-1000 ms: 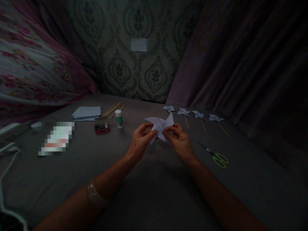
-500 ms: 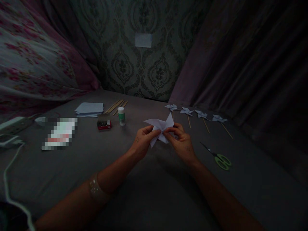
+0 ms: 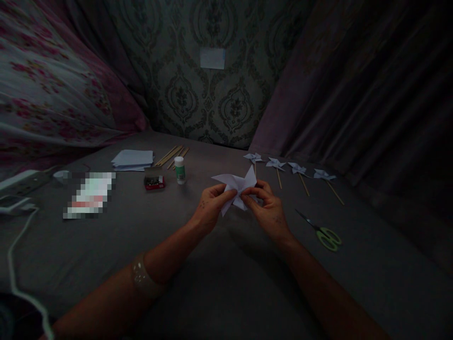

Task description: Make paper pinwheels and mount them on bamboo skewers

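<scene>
A white paper pinwheel (image 3: 233, 184) is held up between my two hands over the grey cloth, its pointed blades spread out. My left hand (image 3: 212, 205) grips it from the left, thumb pressed close to the centre. From the right, my right hand (image 3: 267, 208) pinches at the middle with thumb and fingertips; a tiny thing seems to be at the centre, too small to make out. No stick shows on this pinwheel, and its back is hidden. Green-handled scissors (image 3: 323, 233) lie to the right of my right hand.
Several finished pinwheels on sticks (image 3: 299, 169) lie at the back right. Toward the back left are a glue bottle (image 3: 180, 171), a small red box (image 3: 155, 183) of small metal pieces, wooden sticks (image 3: 171, 156) and stacked paper (image 3: 132, 160). A power strip (image 3: 21, 184) with a white cable lies far left.
Both hands stay on the pinwheel with almost no movement at its centre. The whole view has shifted very slightly.
</scene>
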Demonstrator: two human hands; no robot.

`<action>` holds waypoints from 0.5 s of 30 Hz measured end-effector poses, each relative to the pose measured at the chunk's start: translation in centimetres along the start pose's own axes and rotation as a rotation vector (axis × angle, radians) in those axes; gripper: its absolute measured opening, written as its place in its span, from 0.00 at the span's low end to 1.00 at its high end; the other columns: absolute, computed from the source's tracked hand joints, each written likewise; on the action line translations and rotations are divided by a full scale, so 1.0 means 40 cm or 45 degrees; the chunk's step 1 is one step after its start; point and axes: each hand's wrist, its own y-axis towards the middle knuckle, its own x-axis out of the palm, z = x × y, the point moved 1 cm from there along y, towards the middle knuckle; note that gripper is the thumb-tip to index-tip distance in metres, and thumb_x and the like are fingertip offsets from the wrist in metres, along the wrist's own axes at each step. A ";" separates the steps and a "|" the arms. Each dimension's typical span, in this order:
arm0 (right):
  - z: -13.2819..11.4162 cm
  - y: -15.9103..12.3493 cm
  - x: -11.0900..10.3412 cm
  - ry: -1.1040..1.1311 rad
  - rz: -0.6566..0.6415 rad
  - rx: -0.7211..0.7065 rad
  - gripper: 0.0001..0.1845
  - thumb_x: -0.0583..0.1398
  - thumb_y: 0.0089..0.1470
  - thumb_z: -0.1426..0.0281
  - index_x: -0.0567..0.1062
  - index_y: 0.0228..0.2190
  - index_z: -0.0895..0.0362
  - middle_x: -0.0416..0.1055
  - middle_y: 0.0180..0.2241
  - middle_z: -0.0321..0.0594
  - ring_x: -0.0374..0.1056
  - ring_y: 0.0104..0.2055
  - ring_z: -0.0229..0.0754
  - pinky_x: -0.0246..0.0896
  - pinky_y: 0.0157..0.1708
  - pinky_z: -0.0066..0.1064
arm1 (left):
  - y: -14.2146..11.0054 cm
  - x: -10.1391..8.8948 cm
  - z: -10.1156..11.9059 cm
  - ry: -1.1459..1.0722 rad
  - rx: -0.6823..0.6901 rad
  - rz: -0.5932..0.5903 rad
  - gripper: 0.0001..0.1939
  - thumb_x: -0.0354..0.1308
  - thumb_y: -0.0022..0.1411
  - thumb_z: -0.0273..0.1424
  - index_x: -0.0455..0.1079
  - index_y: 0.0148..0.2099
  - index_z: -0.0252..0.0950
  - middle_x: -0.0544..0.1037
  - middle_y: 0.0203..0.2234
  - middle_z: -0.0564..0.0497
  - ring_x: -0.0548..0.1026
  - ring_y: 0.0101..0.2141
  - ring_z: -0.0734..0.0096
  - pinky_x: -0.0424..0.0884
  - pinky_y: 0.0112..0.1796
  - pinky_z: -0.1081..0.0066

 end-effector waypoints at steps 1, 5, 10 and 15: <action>0.000 0.000 0.000 -0.001 0.000 -0.001 0.06 0.65 0.47 0.62 0.78 0.27 0.51 0.66 0.43 0.39 0.66 0.48 0.44 0.62 0.50 0.39 | 0.000 -0.001 0.000 0.006 0.002 0.000 0.10 0.66 0.45 0.33 0.75 0.29 0.31 0.76 0.22 0.50 0.72 0.23 0.73 0.66 0.26 0.74; -0.001 0.000 -0.001 0.004 -0.007 0.000 0.06 0.65 0.47 0.62 0.79 0.27 0.51 0.66 0.42 0.39 0.66 0.48 0.44 0.63 0.50 0.39 | 0.000 -0.002 -0.002 0.012 0.014 -0.004 0.10 0.66 0.45 0.33 0.75 0.29 0.31 0.76 0.22 0.50 0.72 0.23 0.73 0.66 0.27 0.74; 0.000 0.001 -0.003 0.014 -0.014 0.005 0.06 0.65 0.47 0.62 0.79 0.27 0.51 0.66 0.43 0.40 0.66 0.48 0.43 0.63 0.50 0.38 | 0.001 -0.005 -0.006 0.027 0.024 -0.022 0.10 0.66 0.45 0.34 0.75 0.30 0.32 0.76 0.22 0.50 0.72 0.23 0.73 0.65 0.27 0.74; 0.005 0.004 -0.004 0.007 -0.022 0.012 0.07 0.65 0.46 0.62 0.79 0.27 0.51 0.66 0.42 0.40 0.66 0.48 0.44 0.62 0.50 0.37 | 0.001 -0.006 -0.005 0.064 0.039 -0.022 0.11 0.66 0.45 0.35 0.76 0.30 0.32 0.77 0.23 0.50 0.73 0.24 0.72 0.66 0.28 0.73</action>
